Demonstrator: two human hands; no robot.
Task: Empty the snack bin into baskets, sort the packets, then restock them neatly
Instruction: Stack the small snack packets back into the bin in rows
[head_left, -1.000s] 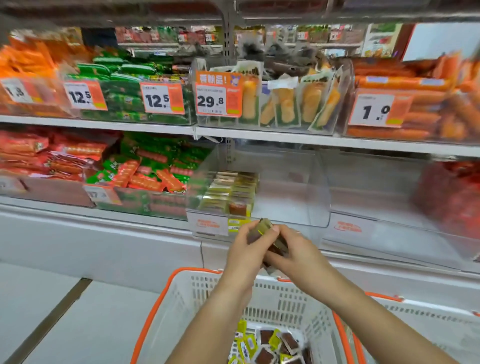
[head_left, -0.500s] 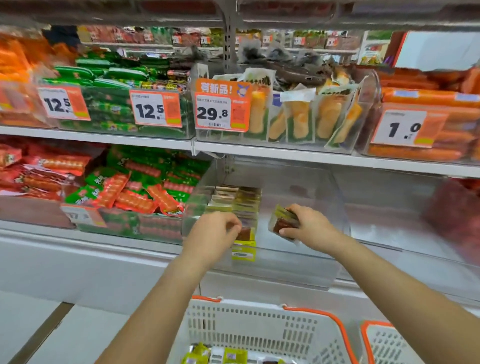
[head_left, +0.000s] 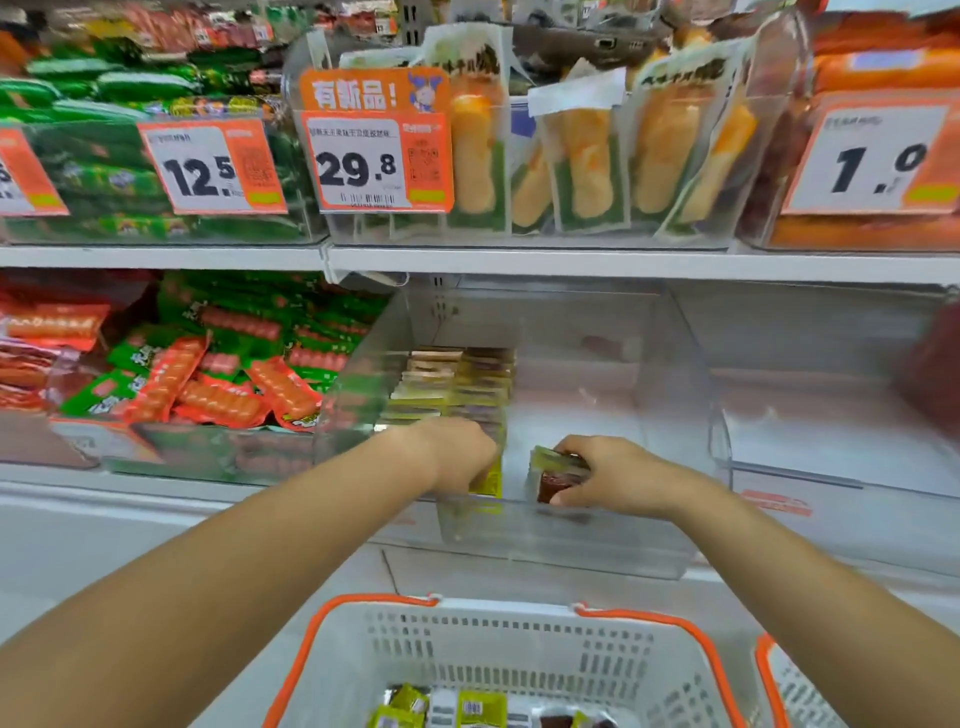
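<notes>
The clear snack bin (head_left: 613, 540) sits on the lower shelf, straight ahead. A row of small yellow-green and brown packets (head_left: 457, 379) stands along its left side. My left hand (head_left: 457, 457) is curled over the front end of that row, its fingertips hidden. My right hand (head_left: 613, 475) grips a small stack of the same packets (head_left: 556, 475) standing on the bin floor to the right of the row. Below me, a white basket with an orange rim (head_left: 467, 639) holds several loose packets (head_left: 478, 709).
A second orange-rimmed basket (head_left: 779, 686) shows at the bottom right. Red and green sausage packs (head_left: 218, 374) fill the bin to the left. An empty clear bin (head_left: 831, 415) stands to the right. The upper shelf (head_left: 519, 260) carries price tags and bagged goods.
Both hands rose from over the basket into the bin. The right hand then carried its stack down onto the bin floor, and the left settled on the front of the row.
</notes>
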